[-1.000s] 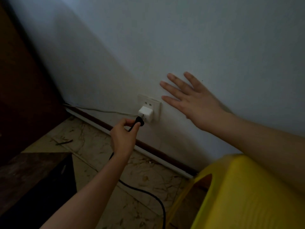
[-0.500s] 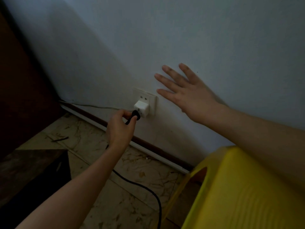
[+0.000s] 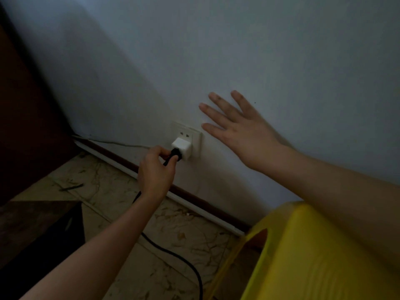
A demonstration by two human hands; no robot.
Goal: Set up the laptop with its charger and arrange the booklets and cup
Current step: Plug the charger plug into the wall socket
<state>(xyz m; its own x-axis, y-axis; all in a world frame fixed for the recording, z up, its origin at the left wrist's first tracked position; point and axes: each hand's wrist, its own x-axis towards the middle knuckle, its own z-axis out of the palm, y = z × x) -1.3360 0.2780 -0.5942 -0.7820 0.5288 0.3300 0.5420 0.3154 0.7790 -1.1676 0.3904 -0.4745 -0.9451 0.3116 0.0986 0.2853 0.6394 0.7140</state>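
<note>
A white wall socket (image 3: 195, 137) sits low on the pale wall, with a white adapter block (image 3: 182, 148) plugged into it. My left hand (image 3: 154, 172) pinches the black charger plug (image 3: 175, 154) against the adapter's front face. The black charger cable (image 3: 173, 256) trails from that hand down across the floor to the bottom edge. My right hand (image 3: 240, 131) lies flat on the wall just right of the socket, fingers spread and holding nothing. Laptop, booklets and cup are out of view.
A yellow plastic stool (image 3: 313, 256) fills the lower right under my right forearm. A dark wooden table corner (image 3: 39, 230) stands at lower left and dark furniture (image 3: 26, 126) along the left edge. A thin pale wire (image 3: 116, 143) runs above the skirting board. The floor is marbled tile (image 3: 190, 230).
The view has shifted slightly. My left hand has pushed the black plug closer onto the adapter. My right hand stays flat on the wall.
</note>
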